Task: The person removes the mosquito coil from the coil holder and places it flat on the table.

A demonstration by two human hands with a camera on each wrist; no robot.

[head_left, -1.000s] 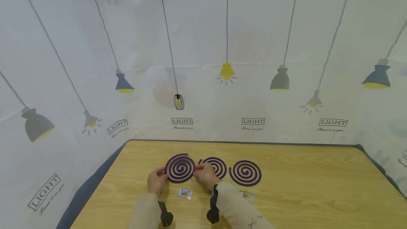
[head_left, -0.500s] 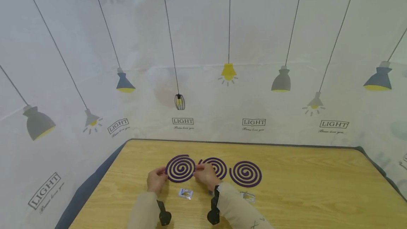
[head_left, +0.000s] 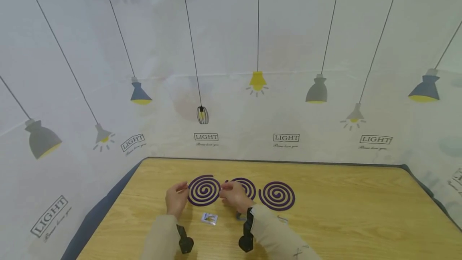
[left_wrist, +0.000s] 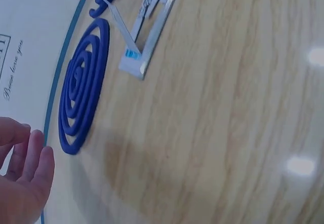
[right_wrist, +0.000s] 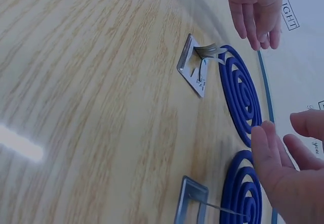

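Observation:
Three dark purple mosquito coils lie in a row on the table in the head view: the left coil, the middle coil and the right coil. My left hand is just off the left coil's left edge, its fingers loosely bent with nothing between them. At that coil's right edge is my right hand, which partly covers the middle coil. In the right wrist view its fingers are spread and hold nothing. A small metal coil stand with a raised prong lies in front of the left coil.
Nearer the body, a second metal stand is partly hidden by the right wrist, and a third stand by the right sleeve. The wooden table ends at a wall covering printed with lamps.
Both hands held the left coil by its edges before; now they have let it go and the fingers have come slightly away. The coil lies in nearly the same spot.

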